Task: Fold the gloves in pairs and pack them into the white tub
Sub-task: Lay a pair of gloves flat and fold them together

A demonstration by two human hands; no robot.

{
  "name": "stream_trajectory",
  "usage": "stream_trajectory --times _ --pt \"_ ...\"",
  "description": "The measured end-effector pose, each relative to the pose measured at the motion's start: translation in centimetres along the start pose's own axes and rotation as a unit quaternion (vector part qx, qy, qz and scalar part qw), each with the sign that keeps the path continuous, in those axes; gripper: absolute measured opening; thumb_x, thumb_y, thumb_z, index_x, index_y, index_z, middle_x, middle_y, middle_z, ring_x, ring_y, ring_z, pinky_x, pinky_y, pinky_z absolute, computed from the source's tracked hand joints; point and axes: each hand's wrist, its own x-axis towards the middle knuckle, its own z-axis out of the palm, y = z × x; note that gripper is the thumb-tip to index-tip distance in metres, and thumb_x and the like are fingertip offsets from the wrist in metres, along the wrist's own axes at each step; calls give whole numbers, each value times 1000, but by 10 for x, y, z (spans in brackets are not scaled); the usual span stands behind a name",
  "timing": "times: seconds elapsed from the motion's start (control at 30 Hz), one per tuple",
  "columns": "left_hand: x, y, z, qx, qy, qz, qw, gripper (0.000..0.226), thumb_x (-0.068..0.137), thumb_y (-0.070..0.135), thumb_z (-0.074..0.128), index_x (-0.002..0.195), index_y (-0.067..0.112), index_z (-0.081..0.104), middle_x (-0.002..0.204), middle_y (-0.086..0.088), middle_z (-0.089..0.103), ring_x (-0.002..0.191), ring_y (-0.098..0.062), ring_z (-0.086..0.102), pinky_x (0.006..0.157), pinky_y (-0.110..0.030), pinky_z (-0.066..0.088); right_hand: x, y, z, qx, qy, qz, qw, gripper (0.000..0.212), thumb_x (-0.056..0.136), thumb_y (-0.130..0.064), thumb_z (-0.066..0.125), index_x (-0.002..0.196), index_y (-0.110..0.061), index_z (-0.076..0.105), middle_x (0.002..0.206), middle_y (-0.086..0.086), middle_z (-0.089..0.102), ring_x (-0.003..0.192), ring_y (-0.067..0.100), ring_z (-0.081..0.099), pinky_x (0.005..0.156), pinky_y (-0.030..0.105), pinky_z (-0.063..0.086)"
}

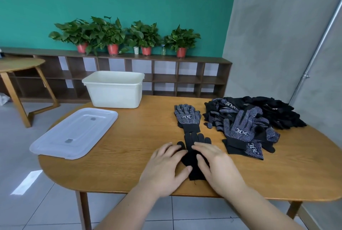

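**Glove pressed flat before pairing**

The left hand (166, 165) and right hand (214, 163) lie side by side, fingers straight, on the black glove (194, 140) at lower centre, likely smoothing it. The glove pile (246, 122) lies right. The white tub (114, 91) stands upper centre-left.

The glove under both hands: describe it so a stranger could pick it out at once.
On the oval wooden table, look at the near edge, left of the heap of gloves. There the left hand and right hand press flat on one black glove, fingers pointing away. Unlike the dotted glove beyond it, its upper side is plain, with no white dots.
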Motion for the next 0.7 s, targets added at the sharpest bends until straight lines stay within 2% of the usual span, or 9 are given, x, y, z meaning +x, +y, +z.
stream_trajectory --times 0.07,0.13,0.23,0.37,0.43,0.47,0.57,0.63,0.7 --pt "-1 0 0 2 -11 -7 1000 70 98 77 35 159 42 38 167 22 25 158 -7 5 129 -36 8 18 9 5 -14 -100 53 993 41 106 -36 55 146 -28 60 158 -11 49 147 8 40 121 21 29" --pt "0 -1 0 -7 -7 -17 1000 73 94 80 39 157 44 42 166 24 26 157 -7 6 129 -36 9 35 13 8 -62 -173 109 977 49 107 -42 51 153 -26 51 166 -7 37 153 13 32 123 28 27" --pt "1 -2 0 -25 -9 -22 999 76 91 82 44 156 44 42 165 24 27 157 -6 5 130 -37 9 57 10 12 -96 -185 126 970 55 110 -44 45 159 -21 41 170 -2 26 157 19 21 125 35 26" --pt "1 -3 -1 -43 -3 -30 999 82 87 82 49 156 39 43 163 25 29 157 -5 6 129 -34 12 66 16 29 -112 -265 100 952 64 109 -58 32 166 -29 24 175 -5 10 161 19 4 130 39 12" --pt "1 -4 -2 -54 -3 -41 998 84 84 83 51 154 37 45 160 27 31 157 -4 6 129 -34 13 60 24 35 -111 -236 111 959 67 107 -63 30 166 -32 22 175 -5 6 161 19 0 131 39 9" --pt "2 -4 -2 -57 -3 -45 997 85 83 84 51 154 37 45 160 28 31 157 -3 6 129 -33 14 55 26 36 -96 -195 114 969 66 107 -63 31 165 -32 25 175 -5 7 161 18 1 131 38 9" --pt "2 -3 -4 -54 -4 -47 997 88 83 84 50 156 36 41 160 27 29 157 -4 4 130 -35 14 37 23 31 -69 -39 104 991 62 105 -62 32 156 -28 47 170 -7 28 157 15 20 128 35 22" --pt "3 -3 -4 -44 -7 -45 998 91 84 83 48 160 35 36 163 25 26 158 -5 1 130 -35 13 24 26 25 -89 -47 98 990 70 102 -70 26 155 -31 47 168 -10 32 155 13 26 127 35 26" --pt "4 -2 -5 -37 -13 -51 998 93 85 82 47 162 32 33 166 24 22 158 -5 -2 131 -35 11 11 31 19 -127 -129 96 979 86 93 -83 8 162 -36 33 173 -12 18 160 10 9 130 36 13"
